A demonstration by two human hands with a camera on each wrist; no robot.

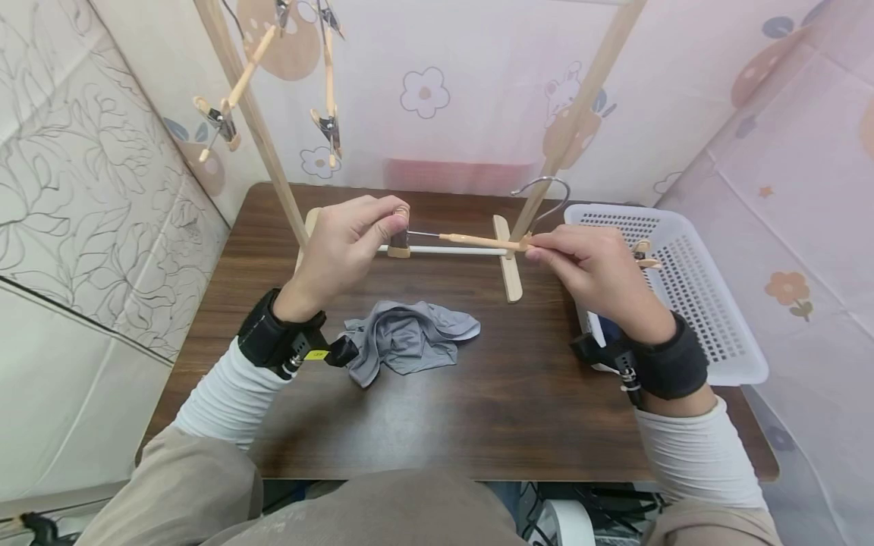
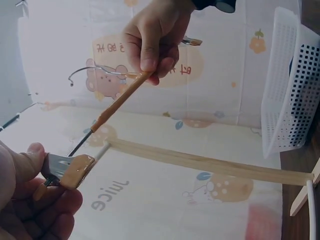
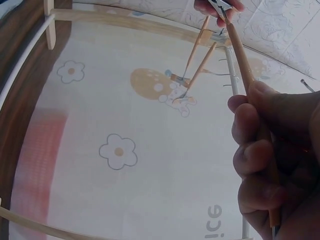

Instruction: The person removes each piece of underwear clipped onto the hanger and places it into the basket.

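Slim wooden clip hanger with metal hook (image 1: 478,241) held level above the crumpled grey cloth (image 1: 406,343). Left hand (image 1: 348,243) pinches its end clip (image 2: 67,170), apparently to open it; right hand (image 1: 597,269) grips the bar, steadying it.

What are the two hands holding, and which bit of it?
A wooden clip hanger. The left hand pinches the clip at one end; the right hand grips the wooden bar near its metal hook.

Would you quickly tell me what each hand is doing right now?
Left hand: pinching the clip at one end of the wooden hanger.
Right hand: gripping the hanger's bar near its hook.
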